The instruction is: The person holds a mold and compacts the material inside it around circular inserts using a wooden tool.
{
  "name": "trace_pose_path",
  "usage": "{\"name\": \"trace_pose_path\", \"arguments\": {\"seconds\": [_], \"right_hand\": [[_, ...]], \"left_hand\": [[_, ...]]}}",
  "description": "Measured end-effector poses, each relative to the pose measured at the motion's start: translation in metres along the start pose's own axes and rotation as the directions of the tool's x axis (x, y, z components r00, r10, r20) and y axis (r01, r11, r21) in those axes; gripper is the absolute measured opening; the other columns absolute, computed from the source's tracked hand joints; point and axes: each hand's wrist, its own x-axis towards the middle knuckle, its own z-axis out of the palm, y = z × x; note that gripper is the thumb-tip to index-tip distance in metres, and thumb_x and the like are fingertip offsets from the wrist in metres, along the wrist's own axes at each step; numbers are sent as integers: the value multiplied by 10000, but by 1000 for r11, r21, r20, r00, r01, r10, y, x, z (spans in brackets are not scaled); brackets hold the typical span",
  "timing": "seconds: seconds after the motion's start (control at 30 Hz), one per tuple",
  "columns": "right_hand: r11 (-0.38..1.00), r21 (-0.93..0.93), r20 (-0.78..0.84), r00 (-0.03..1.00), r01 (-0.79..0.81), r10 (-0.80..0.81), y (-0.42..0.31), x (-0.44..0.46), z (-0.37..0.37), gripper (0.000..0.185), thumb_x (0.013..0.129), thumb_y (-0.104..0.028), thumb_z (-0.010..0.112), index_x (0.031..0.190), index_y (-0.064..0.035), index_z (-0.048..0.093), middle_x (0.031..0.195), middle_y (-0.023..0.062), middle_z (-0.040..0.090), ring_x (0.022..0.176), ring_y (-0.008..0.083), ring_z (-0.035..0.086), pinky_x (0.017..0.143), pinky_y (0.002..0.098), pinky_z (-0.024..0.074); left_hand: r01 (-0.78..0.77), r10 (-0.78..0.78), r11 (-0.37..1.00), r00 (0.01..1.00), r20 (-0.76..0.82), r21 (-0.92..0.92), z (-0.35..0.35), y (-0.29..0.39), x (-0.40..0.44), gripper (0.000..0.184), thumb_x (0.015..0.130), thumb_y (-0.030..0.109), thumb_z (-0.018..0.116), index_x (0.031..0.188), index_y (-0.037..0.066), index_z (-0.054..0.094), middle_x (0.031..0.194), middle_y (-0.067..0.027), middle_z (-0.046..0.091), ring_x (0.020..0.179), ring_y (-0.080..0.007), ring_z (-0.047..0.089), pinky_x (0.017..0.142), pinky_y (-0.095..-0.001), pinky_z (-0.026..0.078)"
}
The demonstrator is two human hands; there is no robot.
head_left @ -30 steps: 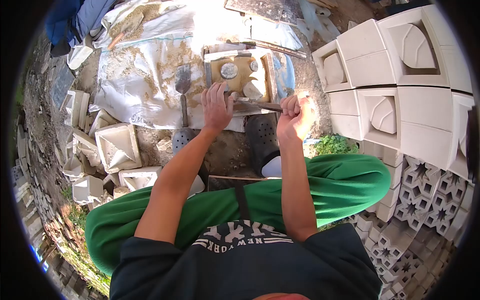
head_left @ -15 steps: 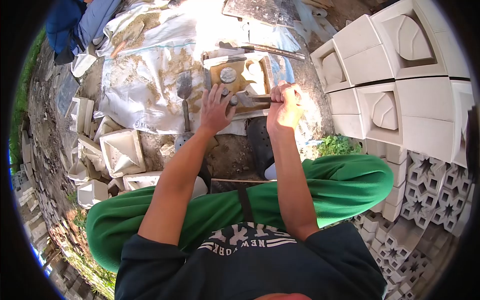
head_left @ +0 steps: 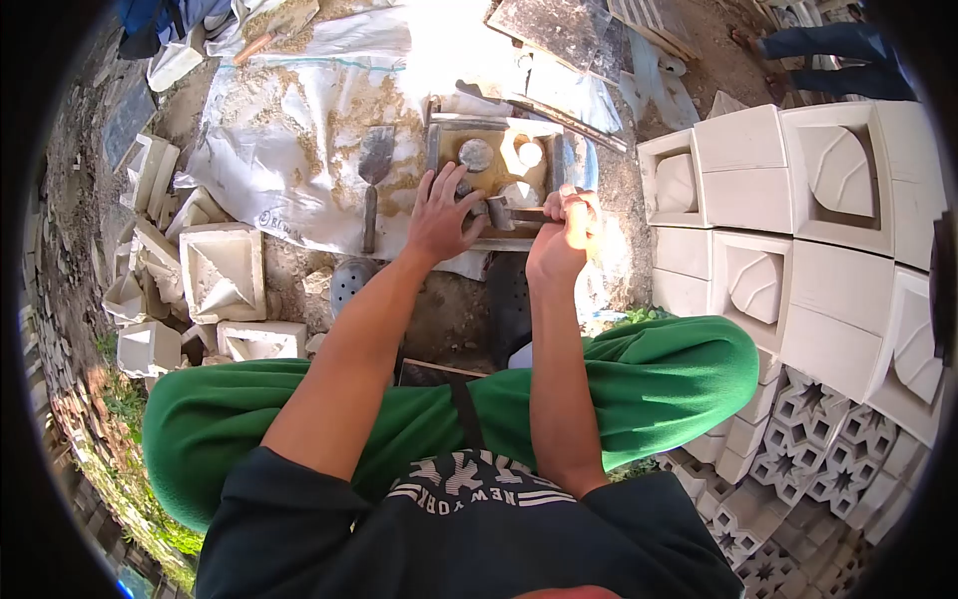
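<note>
Inside a rectangular mold frame (head_left: 432, 150) lies a sandy surface with round grey plugs (head_left: 476, 154). My left hand (head_left: 439, 218) rests at the frame's near left corner, fingers stretched and thumb apart, beside small dark knobs (head_left: 464, 188) that it partly hides. A hammer (head_left: 499, 213) is gripped in my right hand (head_left: 564, 235), its fingers wrapped round the handle. The hammer's head points left, close to my left thumb. To the left of the frame a trowel (head_left: 374, 165) lies on the white sheet (head_left: 319, 170).
Pale cast blocks (head_left: 743, 160) are stacked on the right, with star-pattern blocks (head_left: 798, 409) nearer me. Broken cast pieces (head_left: 223, 275) lie on the left. A flat board (head_left: 554, 30) is at the back. Another person's legs (head_left: 838, 60) show at the far right.
The view has shifted, and the other person's legs have come into sight at the right. Both my hands stay at the mold, the hammer still in my right hand.
</note>
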Motion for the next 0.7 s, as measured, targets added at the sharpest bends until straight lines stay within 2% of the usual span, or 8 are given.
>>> {"name": "trace_pose_path", "arguments": {"seconds": [0.2, 0.3, 0.37, 0.4, 0.53, 0.57, 0.63, 0.7], "right_hand": [[993, -122, 35, 999, 3, 1, 5, -2, 15, 231, 835, 5, 597, 646, -55, 479, 684, -1, 454, 629, 84, 363, 609, 242, 316], [995, -99, 30, 1000, 10, -7, -7, -12, 16, 258, 855, -21, 569, 653, -88, 423, 661, 1, 403, 645, 118, 379, 640, 272, 350], [989, -102, 74, 993, 102, -95, -13, -15, 14, 278, 856, -27, 562, 637, -93, 404, 654, 3, 401, 633, 121, 373, 632, 272, 347], [990, -90, 107, 989, 108, -98, -15, -16, 13, 284, 859, -24, 555, 633, -96, 400, 650, 4, 406, 626, 120, 373, 628, 271, 347], [983, -179, 91, 995, 48, -33, 10, -9, 4, 286, 865, -9, 555, 636, -95, 405, 647, -2, 415, 619, 105, 366, 609, 256, 337], [957, -289, 77, 997, 30, -8, 12, -10, 6, 286, 871, -9, 552, 635, -95, 416, 639, -7, 405, 609, 100, 360, 587, 252, 327], [968, -249, 121, 992, 5, 26, 13, -3, 7, 313, 877, -18, 556, 605, -92, 419, 621, -12, 403, 580, 97, 348, 564, 253, 320], [956, -292, 176, 982, -19, 73, 14, 5, 13, 354, 880, -37, 569, 567, -94, 415, 590, -15, 403, 553, 98, 340, 552, 261, 322]], "left_hand": [[28, -28, 1000, 999, -22, 12, 5, -4, 5, 327, 855, 336, 601, 1145, 189, 631, 1387, -133, 422, 1358, -297, 313, 1137, -493, 186], [47, -47, 999, 999, -26, 16, 4, -5, 4, 318, 898, 318, 554, 1187, 198, 610, 1393, -124, 423, 1356, -288, 321, 1143, -493, 176], [38, -36, 998, 999, -37, 53, 6, -4, -1, 341, 921, 324, 519, 1234, 201, 578, 1396, -117, 420, 1362, -285, 312, 1146, -494, 170], [28, -26, 998, 998, -50, 54, 6, -5, -2, 392, 902, 278, 550, 1271, 149, 530, 1383, -115, 421, 1348, -281, 330, 1130, -497, 207], [58, -48, 995, 993, -112, 87, 12, -3, -3, 449, 913, 292, 521, 1304, 78, 474, 1364, -109, 440, 1337, -279, 342, 1125, -485, 212], [67, -56, 995, 990, -128, 81, 11, -3, -2, 449, 913, 292, 521, 1304, 78, 474, 1364, -109, 440, 1337, -279, 342, 1125, -485, 212], [67, -58, 995, 992, -112, 78, 11, -3, -4, 458, 913, 294, 520, 1320, 92, 466, 1369, -108, 436, 1345, -278, 334, 1131, -487, 200], [80, -70, 993, 990, -120, 85, 13, -5, -6, 464, 912, 294, 521, 1328, 96, 461, 1375, -109, 432, 1352, -279, 326, 1135, -489, 190]]}}
